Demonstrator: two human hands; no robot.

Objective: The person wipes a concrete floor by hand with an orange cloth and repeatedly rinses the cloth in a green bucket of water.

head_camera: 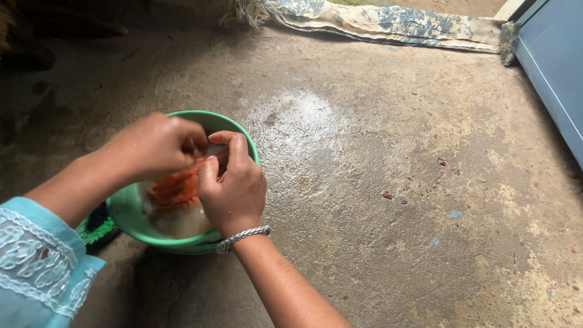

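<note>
— While the damp, stained concrete floor [376, 182] spreads around us, with a worn blue-patterned cloth [388, 24] along its far edge, where is our work?

— In the round green plastic basin [130, 218] of cloudy water: our left hand [155, 146] and right hand [234, 188] both pinch the wet orange fabric [176, 188], fingers clenched. Pulling hard, we judge, could tip the basin and spill water.
</note>
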